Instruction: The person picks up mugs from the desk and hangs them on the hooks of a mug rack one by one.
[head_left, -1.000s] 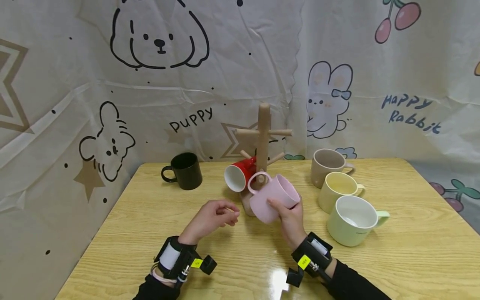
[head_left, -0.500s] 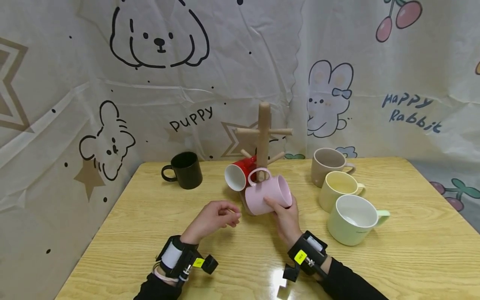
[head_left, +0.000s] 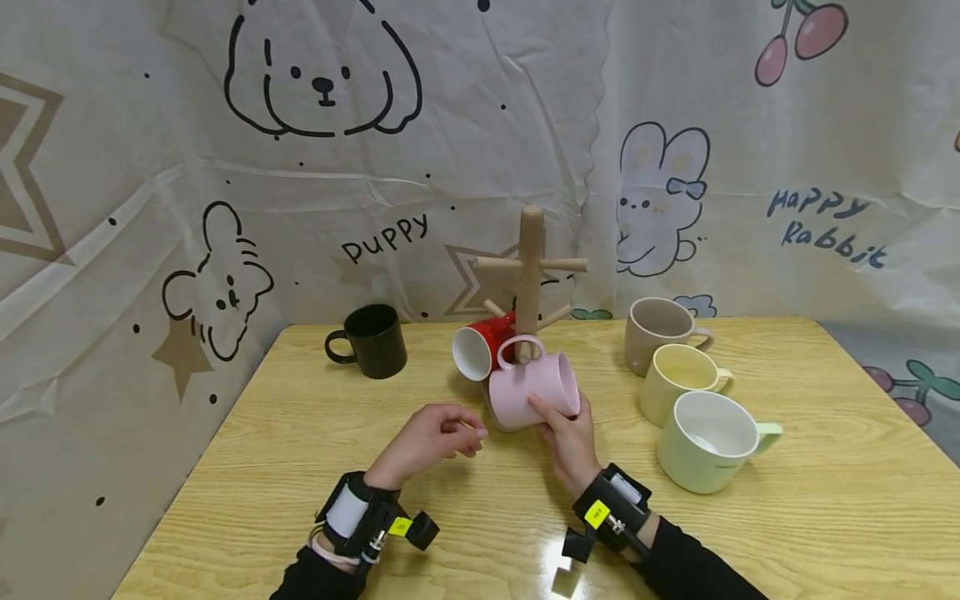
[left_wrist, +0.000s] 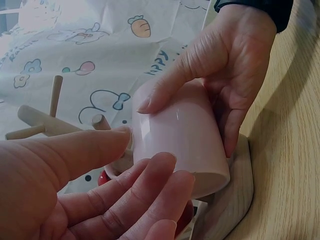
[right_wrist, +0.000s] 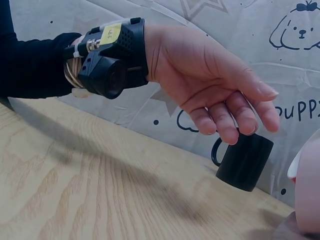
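The black mug (head_left: 378, 343) is standing upright at far left, likely no risk. The left hand (head_left: 429, 442) is hovering near the pink mug (head_left: 527, 393), fingers loosely bent, holding nothing, so probably giving no backup. The red mug (head_left: 497, 333) is tilting beside the wooden rack (head_left: 531, 271); a bump could be shaking it loose. The pink mug is lying sideways in front of the rack, handle up. A peg end (head_left: 525, 355) is showing through its handle; can't tell if it's threaded. If not, letting go early could be dropping it. The right hand (head_left: 572, 440) is clamping the mug's body; glossy sides could be slipping. The green mug (head_left: 708, 442) is standing at right; a wide arm swing could be knocking it.
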